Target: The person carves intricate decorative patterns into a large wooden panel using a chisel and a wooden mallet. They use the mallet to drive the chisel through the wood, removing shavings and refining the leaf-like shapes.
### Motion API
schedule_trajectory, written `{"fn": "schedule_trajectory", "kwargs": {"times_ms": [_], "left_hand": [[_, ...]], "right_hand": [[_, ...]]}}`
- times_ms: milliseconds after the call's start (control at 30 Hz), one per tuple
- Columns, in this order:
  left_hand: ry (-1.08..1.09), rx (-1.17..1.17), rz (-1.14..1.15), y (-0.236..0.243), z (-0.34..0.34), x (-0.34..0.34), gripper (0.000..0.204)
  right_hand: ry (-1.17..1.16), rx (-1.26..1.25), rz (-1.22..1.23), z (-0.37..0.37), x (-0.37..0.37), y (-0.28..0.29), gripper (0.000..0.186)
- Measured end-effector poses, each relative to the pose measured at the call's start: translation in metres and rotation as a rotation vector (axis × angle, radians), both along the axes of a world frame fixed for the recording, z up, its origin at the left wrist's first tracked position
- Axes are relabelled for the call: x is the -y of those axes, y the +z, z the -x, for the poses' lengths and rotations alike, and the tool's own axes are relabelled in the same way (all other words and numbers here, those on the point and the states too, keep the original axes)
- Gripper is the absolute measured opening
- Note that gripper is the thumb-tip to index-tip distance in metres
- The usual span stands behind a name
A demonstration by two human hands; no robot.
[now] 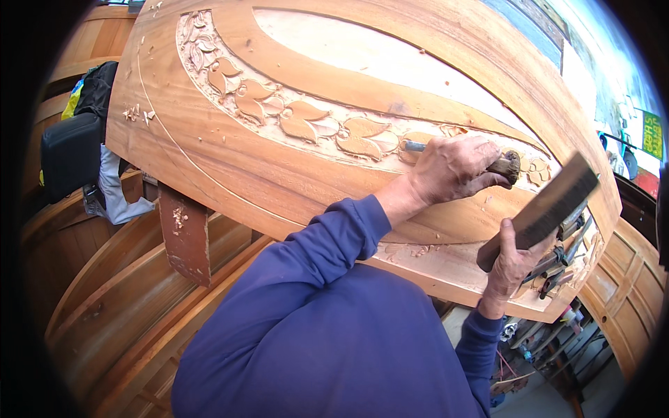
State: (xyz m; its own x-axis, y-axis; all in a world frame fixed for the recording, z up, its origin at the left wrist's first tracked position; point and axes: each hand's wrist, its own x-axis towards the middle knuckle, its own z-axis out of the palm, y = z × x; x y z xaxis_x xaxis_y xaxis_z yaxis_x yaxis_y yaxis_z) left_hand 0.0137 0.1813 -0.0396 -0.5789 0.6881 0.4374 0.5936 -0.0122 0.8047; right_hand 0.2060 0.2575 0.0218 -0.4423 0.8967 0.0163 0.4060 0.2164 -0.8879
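Observation:
My left hand [456, 167] is closed round a carving chisel [414, 146], whose metal blade points left onto a carved floral band [362, 138]. The worn end of its wooden handle [506, 166] sticks out on the right of the fist. In my right hand [516, 261] is a dark rectangular wooden mallet block [540, 212], raised at a slant just right of the chisel handle and apart from it. Under both hands lies a large wooden panel [279, 188] with leaves and flowers in relief along a curved band. The blade's cutting edge is too small to make out.
Several carving tools [557, 268] lie on the panel's right corner, near my right hand. Wood shavings [139, 113] are scattered on the panel. A black padded object [70, 150] stands beyond its left edge. More wooden panels [627, 279] stand around, with tools and clutter [543, 334] below right.

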Motion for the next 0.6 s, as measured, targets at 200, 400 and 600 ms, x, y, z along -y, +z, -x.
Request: {"fn": "schedule_trajectory", "kwargs": {"times_ms": [200, 400, 600], "left_hand": [[0.004, -0.005, -0.032, 0.001, 0.002, 0.004, 0.047], [0.103, -0.228, -0.083, 0.007, -0.002, 0.022, 0.036], [0.006, -0.227, -0.106, 0.026, -0.022, 0.023, 0.035]], "right_hand": [[0.193, 0.130, -0.055, -0.006, 0.004, -0.011, 0.089], [0.273, 0.226, -0.068, -0.017, 0.012, -0.023, 0.103], [0.059, 0.026, 0.027, -0.024, 0.014, -0.016, 0.092]]}}
